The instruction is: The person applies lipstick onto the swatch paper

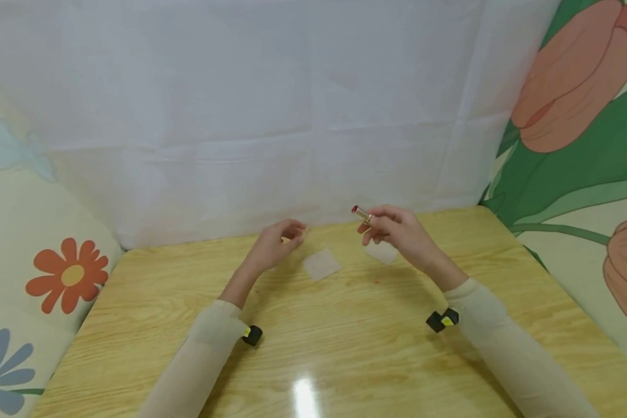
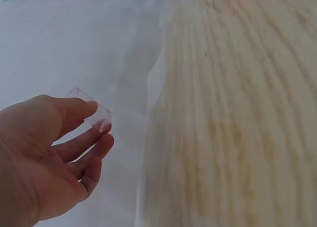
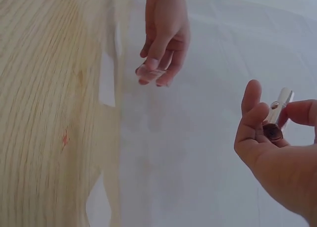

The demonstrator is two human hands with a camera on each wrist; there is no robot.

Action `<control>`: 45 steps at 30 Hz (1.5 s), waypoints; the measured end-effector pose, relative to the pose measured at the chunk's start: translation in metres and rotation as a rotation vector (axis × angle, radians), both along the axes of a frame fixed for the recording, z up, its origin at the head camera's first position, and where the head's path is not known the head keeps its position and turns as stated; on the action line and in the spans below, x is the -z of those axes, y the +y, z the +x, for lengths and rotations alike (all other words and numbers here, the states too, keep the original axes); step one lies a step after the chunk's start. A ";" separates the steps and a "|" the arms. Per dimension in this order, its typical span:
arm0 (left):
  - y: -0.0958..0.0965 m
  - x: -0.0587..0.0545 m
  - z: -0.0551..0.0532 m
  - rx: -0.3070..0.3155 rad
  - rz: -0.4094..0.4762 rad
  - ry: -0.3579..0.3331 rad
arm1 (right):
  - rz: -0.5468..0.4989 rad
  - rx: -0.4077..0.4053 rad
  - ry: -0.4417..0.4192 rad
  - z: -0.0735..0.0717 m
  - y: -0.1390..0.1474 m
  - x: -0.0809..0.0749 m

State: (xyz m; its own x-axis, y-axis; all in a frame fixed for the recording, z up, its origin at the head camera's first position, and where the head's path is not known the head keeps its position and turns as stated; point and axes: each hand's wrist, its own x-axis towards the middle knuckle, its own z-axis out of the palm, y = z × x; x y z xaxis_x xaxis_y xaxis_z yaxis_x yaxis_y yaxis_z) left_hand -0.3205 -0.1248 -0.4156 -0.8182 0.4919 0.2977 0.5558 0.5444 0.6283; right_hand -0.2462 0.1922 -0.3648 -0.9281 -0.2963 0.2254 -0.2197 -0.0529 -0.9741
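My right hand (image 1: pixel 399 232) holds a lipstick (image 1: pixel 362 214) above the table. Its dark red tip points up and to the left, and the tube is shiny, pale and gold. In the right wrist view, fingers and thumb pinch the lipstick (image 3: pixel 281 103) around its base. My left hand (image 1: pixel 273 247) is raised over the far side of the table. Between its thumb and fingertips it pinches a small clear plastic cap (image 2: pixel 103 112), see-through with a faint pink tint. The two hands stand apart. Below and between them lies a thin white square of paper (image 1: pixel 321 265).
A second white paper square (image 1: pixel 381 253) lies partly behind the right hand. Small red marks (image 1: pixel 376 281) show on the wooden table (image 1: pixel 345 342). White cloth (image 1: pixel 271 116) hangs along the back edge, and flower-painted walls (image 1: pixel 595 186) stand at both sides.
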 end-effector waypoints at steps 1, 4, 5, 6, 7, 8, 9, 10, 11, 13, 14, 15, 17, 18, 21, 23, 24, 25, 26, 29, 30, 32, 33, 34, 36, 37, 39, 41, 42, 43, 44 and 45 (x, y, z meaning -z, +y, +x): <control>0.000 0.001 -0.001 -0.007 0.000 -0.013 | -0.021 -0.005 -0.014 0.000 -0.001 0.000; 0.000 0.006 -0.005 -0.024 -0.016 -0.049 | -0.082 -0.020 -0.045 0.001 -0.002 -0.001; 0.000 0.007 -0.006 -0.026 -0.021 -0.054 | -0.097 -0.026 -0.051 0.001 -0.002 -0.001; 0.001 0.008 -0.007 -0.027 -0.025 -0.058 | -0.108 -0.029 -0.055 0.001 -0.002 -0.001; 0.001 0.009 -0.008 -0.029 -0.027 -0.062 | -0.111 -0.032 -0.056 0.002 -0.001 -0.001; 0.002 0.010 -0.008 -0.034 -0.031 -0.064 | -0.116 -0.036 -0.059 0.002 -0.001 -0.001; 0.002 0.010 -0.009 -0.035 -0.030 -0.063 | -0.117 -0.041 -0.059 0.003 -0.002 -0.001; 0.002 0.011 -0.009 -0.036 -0.030 -0.058 | -0.114 -0.045 -0.056 0.003 -0.002 -0.001; 0.003 0.012 -0.009 -0.039 -0.031 -0.052 | -0.113 -0.049 -0.053 0.004 -0.002 -0.001; 0.004 0.013 -0.009 -0.048 -0.035 -0.049 | -0.108 -0.055 -0.047 0.005 -0.002 -0.001; 0.004 0.014 -0.009 -0.051 -0.037 -0.045 | -0.109 -0.058 -0.045 0.006 -0.003 -0.001; 0.004 0.014 -0.009 -0.050 -0.036 -0.041 | -0.107 -0.060 -0.040 0.006 -0.003 -0.002; 0.004 0.014 -0.008 -0.055 -0.034 -0.043 | -0.103 -0.068 -0.033 0.007 -0.003 -0.002; 0.004 0.014 -0.008 -0.057 -0.027 -0.052 | -0.098 -0.071 -0.030 0.007 -0.003 -0.003; 0.003 0.014 -0.007 -0.066 -0.009 -0.073 | -0.083 -0.075 -0.028 0.008 -0.003 -0.004; 0.003 0.014 -0.006 -0.074 0.000 -0.082 | -0.075 -0.073 -0.029 0.009 -0.002 -0.004; 0.004 0.014 -0.006 -0.081 -0.001 -0.087 | -0.070 -0.072 -0.031 0.009 -0.002 -0.004; 0.004 0.013 -0.006 -0.085 -0.005 -0.086 | -0.067 -0.072 -0.031 0.009 -0.002 -0.005; 0.004 0.013 -0.005 -0.089 -0.008 -0.088 | -0.063 -0.073 -0.031 0.010 -0.001 -0.005; 0.006 0.011 -0.002 -0.110 -0.018 -0.125 | -0.050 -0.078 -0.029 0.012 -0.001 -0.006; 0.006 0.010 -0.001 -0.118 -0.023 -0.137 | -0.045 -0.080 -0.028 0.012 0.000 -0.006; 0.006 0.009 0.002 -0.135 -0.028 -0.165 | -0.041 -0.085 -0.028 0.013 0.000 -0.007; 0.005 0.008 0.003 -0.146 -0.037 -0.176 | -0.042 -0.086 -0.029 0.013 0.000 -0.008; 0.005 0.006 0.005 -0.157 -0.045 -0.183 | -0.047 -0.086 -0.032 0.014 0.000 -0.009; 0.004 0.002 0.008 -0.178 -0.056 -0.198 | -0.061 -0.086 -0.038 0.015 0.000 -0.010; 0.004 -0.001 0.010 -0.187 -0.063 -0.205 | -0.068 -0.087 -0.038 0.015 0.000 -0.011; 0.003 -0.009 0.014 -0.201 -0.080 -0.209 | -0.079 -0.092 -0.039 0.016 0.000 -0.012; 0.003 -0.017 0.018 -0.209 -0.081 -0.199 | -0.090 -0.102 -0.037 0.017 0.000 -0.014; 0.003 -0.022 0.020 -0.210 -0.081 -0.190 | -0.099 -0.112 -0.035 0.018 0.000 -0.014; 0.004 -0.026 0.021 -0.206 -0.077 -0.175 | -0.110 -0.121 -0.034 0.018 0.000 -0.015; 0.005 -0.030 0.023 -0.206 -0.071 -0.159 | -0.128 -0.131 -0.037 0.018 0.000 -0.015; 0.007 -0.034 0.026 -0.203 -0.059 -0.141 | -0.146 -0.143 -0.038 0.019 -0.001 -0.016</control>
State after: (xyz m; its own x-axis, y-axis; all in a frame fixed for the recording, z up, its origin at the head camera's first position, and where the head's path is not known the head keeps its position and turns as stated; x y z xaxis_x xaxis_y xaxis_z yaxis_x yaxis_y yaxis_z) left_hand -0.2949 -0.1175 -0.3818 -0.9333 0.3265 0.1493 0.3405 0.6736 0.6559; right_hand -0.2277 0.1917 -0.3491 -0.8879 -0.3920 0.2409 -0.1627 -0.2222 -0.9613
